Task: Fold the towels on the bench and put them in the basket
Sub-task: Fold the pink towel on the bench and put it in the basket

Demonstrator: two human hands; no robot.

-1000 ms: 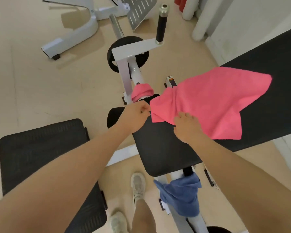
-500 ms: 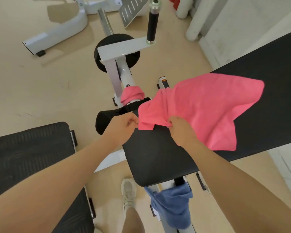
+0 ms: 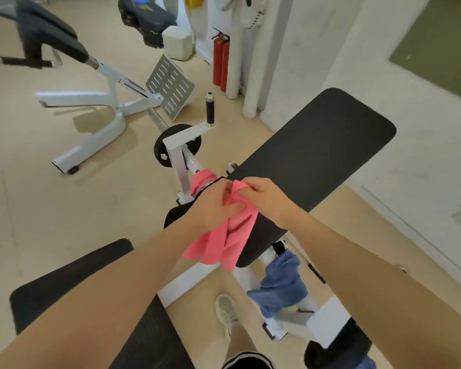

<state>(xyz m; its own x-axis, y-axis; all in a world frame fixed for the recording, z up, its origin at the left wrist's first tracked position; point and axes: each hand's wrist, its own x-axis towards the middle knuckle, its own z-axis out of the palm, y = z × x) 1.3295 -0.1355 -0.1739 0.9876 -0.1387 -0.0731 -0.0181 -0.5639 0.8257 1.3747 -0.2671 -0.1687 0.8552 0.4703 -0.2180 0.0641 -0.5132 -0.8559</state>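
A pink towel (image 3: 224,241) hangs bunched in the air in front of the black bench pad (image 3: 314,150). My left hand (image 3: 210,206) grips it at the top, and my right hand (image 3: 264,195) pinches an upper corner right beside it. A second pink towel (image 3: 201,178) is wedged on the white frame just behind my hands. A blue towel (image 3: 282,286) hangs on the frame below the bench. A black mesh basket (image 3: 77,278) stands at the lower left, partly hidden by my left arm.
A white exercise machine (image 3: 99,102) with a perforated footplate (image 3: 171,86) stands on the floor beyond. A black handle post (image 3: 210,109) rises from the bench frame. Red fire extinguishers (image 3: 221,63) lean by the wall. My shoe (image 3: 225,310) is below the bench.
The pink towel lay spread on the bench; both hands have lifted it off, and it now hangs bunched between them. The camera has tilted up.
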